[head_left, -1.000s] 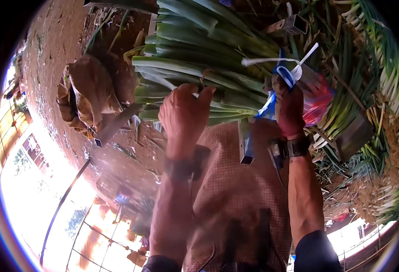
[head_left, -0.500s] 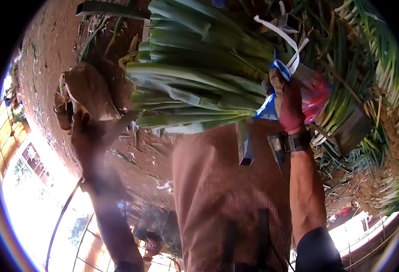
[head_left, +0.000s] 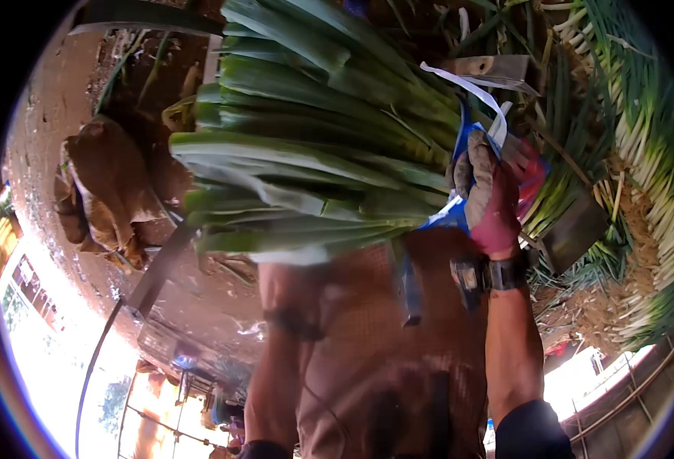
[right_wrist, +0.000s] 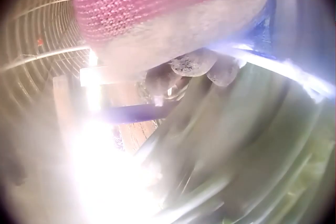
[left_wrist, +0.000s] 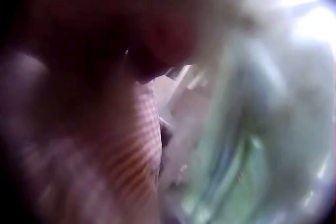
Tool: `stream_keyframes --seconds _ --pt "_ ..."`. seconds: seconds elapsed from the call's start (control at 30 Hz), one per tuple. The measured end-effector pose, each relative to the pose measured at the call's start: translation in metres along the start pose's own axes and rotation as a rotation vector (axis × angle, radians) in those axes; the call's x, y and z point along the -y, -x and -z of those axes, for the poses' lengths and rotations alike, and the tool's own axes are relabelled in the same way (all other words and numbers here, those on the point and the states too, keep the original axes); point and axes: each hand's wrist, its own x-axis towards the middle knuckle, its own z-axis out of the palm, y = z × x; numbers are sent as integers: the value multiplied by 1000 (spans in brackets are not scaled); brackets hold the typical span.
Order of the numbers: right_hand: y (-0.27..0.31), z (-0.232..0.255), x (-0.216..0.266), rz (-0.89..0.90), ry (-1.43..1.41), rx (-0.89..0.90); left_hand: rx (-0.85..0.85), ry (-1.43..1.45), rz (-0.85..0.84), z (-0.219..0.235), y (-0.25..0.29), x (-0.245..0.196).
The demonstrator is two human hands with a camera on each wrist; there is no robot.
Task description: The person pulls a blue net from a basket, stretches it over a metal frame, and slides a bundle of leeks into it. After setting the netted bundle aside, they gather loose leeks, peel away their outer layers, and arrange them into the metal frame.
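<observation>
I see the big bundle of long green leek-like stalks (head_left: 314, 161) lying across the head view, long axis from nine o'clock to three o'clock, tied end at three, where my red-gloved right hand (head_left: 490, 199) clamps it; the left hand's state I cannot tell.

the head view looks down from above, fisheye, with the leek bundle (head_left: 314, 161) across the upper centre of the frame. both wrist views sit very near and blurred; the right wrist view shares that green bundle (right_wrist: 247, 145) at lower right.
</observation>
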Motion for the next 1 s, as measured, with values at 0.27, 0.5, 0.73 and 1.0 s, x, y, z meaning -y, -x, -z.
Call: stream_keyframes --seconds 0.27,0.5,0.73,1.0 --pt "-7 2 -19 164 -79 156 -158 271 770 -25 -106 138" --pt "0 -24 -12 201 -107 25 -160 361 844 -37 -112 185" --pt "30 -34 53 166 -90 -88 -313 768 749 31 -45 132" --pt "92 20 121 285 -109 -111 -381 1432 741 145 98 -1"
